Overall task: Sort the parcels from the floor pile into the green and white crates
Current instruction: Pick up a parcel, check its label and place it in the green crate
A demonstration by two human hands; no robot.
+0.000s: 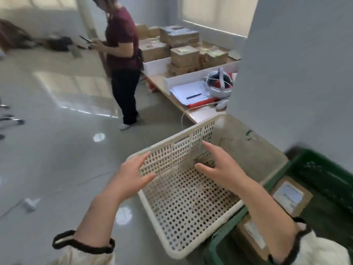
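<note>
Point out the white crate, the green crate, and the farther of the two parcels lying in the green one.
white crate (191,211): head view, on its perforated floor.
green crate (324,169): head view, on its far inner wall.
farther parcel (289,195): head view, on its pale label.

Bright, soft daylight through blinded windows (219,12) at the back. Pale glare patches on the glossy floor (76,87). Shadows faint and soft. Motion blur throughout, worst at the left edge and over the green crate (322,170). Wide-angle bending toward the borders.
</note>
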